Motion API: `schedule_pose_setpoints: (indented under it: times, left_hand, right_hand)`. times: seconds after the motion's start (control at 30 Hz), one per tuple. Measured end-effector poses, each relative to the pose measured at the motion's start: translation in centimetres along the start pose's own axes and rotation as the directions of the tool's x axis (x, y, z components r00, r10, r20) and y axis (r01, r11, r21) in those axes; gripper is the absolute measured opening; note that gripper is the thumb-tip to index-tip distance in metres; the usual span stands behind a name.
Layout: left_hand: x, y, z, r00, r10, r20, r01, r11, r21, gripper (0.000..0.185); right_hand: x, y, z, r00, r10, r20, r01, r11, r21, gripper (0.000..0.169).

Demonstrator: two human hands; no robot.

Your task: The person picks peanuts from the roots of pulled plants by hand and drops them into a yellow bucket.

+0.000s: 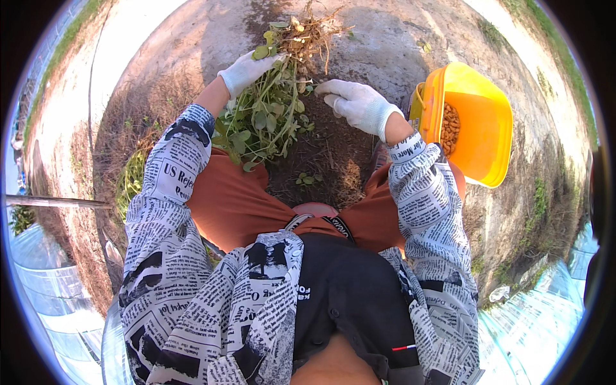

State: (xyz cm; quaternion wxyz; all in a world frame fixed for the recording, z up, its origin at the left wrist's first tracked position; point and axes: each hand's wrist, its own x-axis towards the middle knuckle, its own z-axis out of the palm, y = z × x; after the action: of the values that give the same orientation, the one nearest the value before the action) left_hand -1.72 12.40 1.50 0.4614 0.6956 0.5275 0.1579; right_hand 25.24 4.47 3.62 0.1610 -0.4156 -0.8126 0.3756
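Observation:
My left hand, in a white knit glove, grips a bundle of uprooted peanut plants by the stems, just below the roots. The tangled roots point away from me, with a few pale pods among them. Green leaves hang back toward my left knee. Gloved in white too, my right hand hovers right of the stems with its fingers bent together. Whether it pinches something small cannot be seen. A yellow plastic bucket stands tilted to the right, with peanuts in their shells inside.
Dark loose soil lies between my legs, with a small green sprig. More pulled plants lie beyond my left arm. A wooden pole reaches in from the left. Plastic sheeting shows at the lower left.

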Motion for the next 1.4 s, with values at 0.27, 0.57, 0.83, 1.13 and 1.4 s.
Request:
schedule_pose_setpoints:
  times: [0.27, 0.57, 0.83, 1.13, 1.4]
  left_hand:
    - [-0.5, -0.7, -0.8, 0.997, -0.009, -0.078, 0.014, 0.997, 0.072, 0.035]
    - [-1.7, 1.7, -0.8, 0.988, 0.11, 0.106, -0.138, 0.939, 0.316, 0.054]
    - [-0.4, 0.3, -0.8, 0.752, 0.584, 0.305, -0.603, 0.423, 0.676, 0.065]
    - [-1.9, 2.4, -0.3, 0.957, 0.284, 0.057, -0.288, 0.913, 0.287, 0.042]
    - [-1.3, 0.1, -0.7, 0.953, 0.302, -0.033, -0.295, 0.945, 0.139, 0.034]
  right_hand:
    - [-1.1, 1.3, -2.8, 0.86, 0.462, -0.215, -0.506, 0.827, -0.246, 0.022]
    - [-4.5, 4.4, -7.4, 0.607, 0.197, -0.77, -0.651, 0.679, -0.339, 0.029]
    - [2.4, 2.1, 2.5, 0.966, 0.255, 0.051, -0.26, 0.939, 0.223, 0.05]
    - [2.4, 1.2, 3.3, 0.966, 0.25, 0.064, -0.166, 0.412, 0.896, 0.031]
    - [2.0, 0.1, 3.3, 0.98, 0.088, 0.179, -0.196, 0.595, 0.78, 0.028]
